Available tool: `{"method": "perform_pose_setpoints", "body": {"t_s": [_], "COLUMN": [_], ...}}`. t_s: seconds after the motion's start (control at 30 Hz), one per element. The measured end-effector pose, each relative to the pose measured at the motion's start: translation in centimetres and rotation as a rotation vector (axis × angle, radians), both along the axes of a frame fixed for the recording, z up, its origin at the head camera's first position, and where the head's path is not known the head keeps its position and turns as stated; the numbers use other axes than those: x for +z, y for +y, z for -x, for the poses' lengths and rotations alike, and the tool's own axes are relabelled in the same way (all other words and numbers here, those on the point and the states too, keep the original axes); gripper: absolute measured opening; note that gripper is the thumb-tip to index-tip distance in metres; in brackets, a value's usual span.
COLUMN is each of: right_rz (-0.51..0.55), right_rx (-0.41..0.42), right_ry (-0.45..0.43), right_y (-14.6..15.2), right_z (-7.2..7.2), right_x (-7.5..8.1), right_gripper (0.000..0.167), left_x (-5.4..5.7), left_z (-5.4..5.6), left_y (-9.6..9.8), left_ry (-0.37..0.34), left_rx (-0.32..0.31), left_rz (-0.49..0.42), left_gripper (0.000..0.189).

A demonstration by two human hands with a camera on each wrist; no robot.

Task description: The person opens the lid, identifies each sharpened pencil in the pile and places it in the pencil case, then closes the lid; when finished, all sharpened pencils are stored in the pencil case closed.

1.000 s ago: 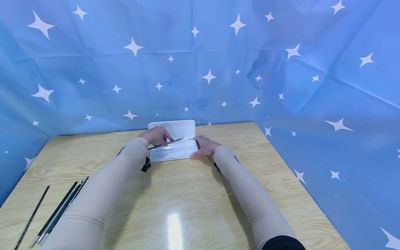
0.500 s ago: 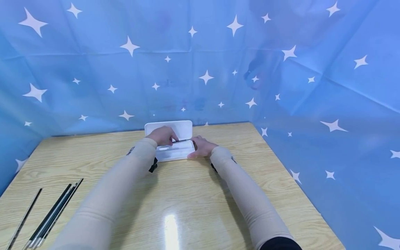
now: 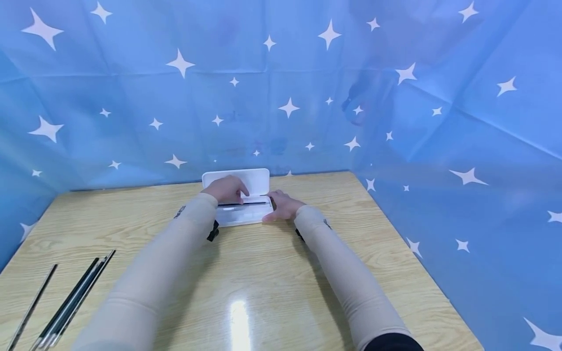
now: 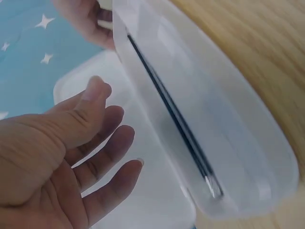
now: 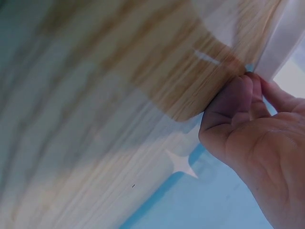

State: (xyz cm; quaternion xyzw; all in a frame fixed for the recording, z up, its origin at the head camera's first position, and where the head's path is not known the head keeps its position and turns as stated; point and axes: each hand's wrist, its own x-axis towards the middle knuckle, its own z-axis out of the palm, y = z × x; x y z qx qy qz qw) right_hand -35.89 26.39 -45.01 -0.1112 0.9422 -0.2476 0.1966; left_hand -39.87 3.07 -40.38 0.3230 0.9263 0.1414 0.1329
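Observation:
A white hinged pencil case [image 3: 246, 217] lies near the table's far edge, its lid raised behind it. One dark pencil [image 4: 174, 112] with a silvery end lies lengthwise inside the case, along the hinge side. Above the lid and hinge my left hand [image 3: 226, 189] hovers, its fingers loosely bent and holding nothing in the left wrist view. My right hand [image 3: 284, 205] grips the case's right end, thumb at the near corner and fingers at the far one. Curled fingers of that hand [image 5: 257, 129] press by the case's wall in the right wrist view.
Several dark pencils [image 3: 72, 302] lie in a loose bundle at the table's near left, with a single pencil [image 3: 32, 307] to their left. A blue star-patterned curtain [image 3: 272, 97] hangs right behind the wooden table [image 3: 285, 273].
My left hand has moved right with the pencil, lowered it into the case and let it go. The right hand has stayed at the case's end. The head view has shifted slightly.

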Motion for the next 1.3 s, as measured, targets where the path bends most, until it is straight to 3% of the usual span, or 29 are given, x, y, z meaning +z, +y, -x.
{"method": "perform_pose_setpoints", "body": {"t_s": [0.2,0.43,0.6,0.77,1.0,1.17,1.3], "right_rz": [-0.014,-0.007,0.018,0.030,0.029,0.048,0.032], "right_rx": [0.004,0.006,-0.016,-0.034,-0.042,-0.047,-0.045], "right_ry": [0.006,0.013,-0.005,-0.020,-0.025,-0.026,-0.023], "right_y": [0.1,0.5,1.5,2.5,3.0,2.9,2.9], "right_z": [0.0,0.0,0.0,0.0,0.1,0.0,-0.1], "right_x": [0.2,0.3,0.6,0.8,0.5,0.4,0.4], "right_gripper": [0.093,0.093,0.091,0.092,0.094,0.092,0.091], "left_x": [0.1,0.8,1.4,1.8,1.0,-0.3,-0.4], "left_z": [-0.2,-1.7,-3.0,-5.1,-8.5,-11.2,-13.0], "left_y": [-4.3,-12.6,-18.3,-23.0,-28.5,-30.6,-31.1], "left_ry": [-0.046,-0.027,-0.022,-0.102,-0.239,-0.335,-0.409], "left_rx": [0.028,0.041,0.149,0.257,0.324,0.364,0.392], "left_rz": [-0.059,-0.188,-0.201,-0.197,-0.183,-0.227,-0.269], "left_gripper": [0.032,0.031,0.034,0.046,0.051,0.047,0.047]}}
